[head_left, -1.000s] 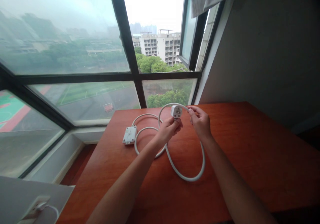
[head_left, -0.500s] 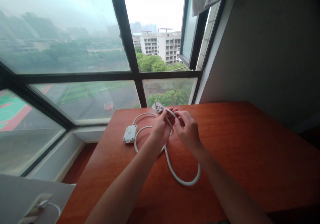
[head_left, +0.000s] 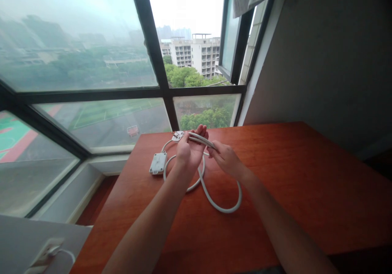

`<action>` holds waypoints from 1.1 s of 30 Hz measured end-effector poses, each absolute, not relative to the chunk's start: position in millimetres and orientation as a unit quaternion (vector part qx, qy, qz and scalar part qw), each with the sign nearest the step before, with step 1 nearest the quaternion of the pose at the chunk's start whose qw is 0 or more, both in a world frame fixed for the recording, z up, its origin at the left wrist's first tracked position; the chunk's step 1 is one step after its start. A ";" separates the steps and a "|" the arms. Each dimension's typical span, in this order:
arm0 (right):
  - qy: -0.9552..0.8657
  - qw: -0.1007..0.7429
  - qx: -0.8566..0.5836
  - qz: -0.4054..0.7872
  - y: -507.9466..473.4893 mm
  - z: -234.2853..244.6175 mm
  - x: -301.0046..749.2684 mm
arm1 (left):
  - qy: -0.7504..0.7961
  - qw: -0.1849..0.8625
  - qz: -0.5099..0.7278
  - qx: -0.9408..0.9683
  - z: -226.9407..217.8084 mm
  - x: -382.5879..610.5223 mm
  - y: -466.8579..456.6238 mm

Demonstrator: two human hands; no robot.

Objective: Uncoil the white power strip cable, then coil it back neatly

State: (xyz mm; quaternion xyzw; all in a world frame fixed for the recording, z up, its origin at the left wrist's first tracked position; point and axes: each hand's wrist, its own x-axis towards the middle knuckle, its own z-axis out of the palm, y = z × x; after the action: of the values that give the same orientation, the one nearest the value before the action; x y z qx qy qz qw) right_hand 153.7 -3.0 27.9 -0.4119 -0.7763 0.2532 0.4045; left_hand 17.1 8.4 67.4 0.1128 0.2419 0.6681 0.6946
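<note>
The white box (head_left: 158, 163) lies left of your hands; the plug (head_left: 177, 136) sits just beside your left hand (head_left: 192, 151), half-open, its thumb holding the cable (head_left: 226, 210) across outstretched fingers. Your right hand (head_left: 226, 157) pinches the cable's doubled strands, fingers closed.

White cable (head_left: 226, 210) in loose loops

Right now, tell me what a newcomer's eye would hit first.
Probably the thick, looping white cable, doubled between the left hand and the right hand, above the reddish-brown wooden table. Next, perhaps, the wide black-framed glass window beyond, with pale multi-storey buildings outside.
</note>
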 end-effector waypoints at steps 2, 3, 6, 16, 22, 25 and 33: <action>-0.751 0.430 -0.439 0.241 0.6 28.2 159.7 | 0.263 0.727 0.616 0.147 60.3 17.3 7.2; -0.738 0.442 -0.456 0.230 2.2 28.3 163.4 | 0.278 0.746 0.580 0.172 56.9 17.6 5.8; -0.706 0.470 -0.489 0.205 5.8 30.0 175.9 | 0.315 0.773 0.464 0.296 53.0 17.8 -0.8; -0.696 0.460 -0.431 0.343 9.1 39.3 195.8 | 0.353 0.388 0.577 0.626 80.3 -15.4 9.0; -0.701 0.433 -0.379 0.421 6.8 40.3 197.6 | 0.332 0.454 0.325 0.760 70.1 -20.3 11.5; -0.676 0.437 -0.368 0.466 6.6 40.0 198.1 | 0.353 0.526 0.243 0.735 68.6 -20.7 10.7; -0.575 0.514 -0.313 0.554 8.8 41.1 198.7 | 0.280 0.663 0.348 0.600 68.5 -24.3 8.8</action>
State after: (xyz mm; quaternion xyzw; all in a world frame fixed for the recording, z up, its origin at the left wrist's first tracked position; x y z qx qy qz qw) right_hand 198.7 8.8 41.1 -0.3127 -0.5753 0.5542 0.5139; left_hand -24.3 8.8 68.5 0.6001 0.2804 0.3481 0.6634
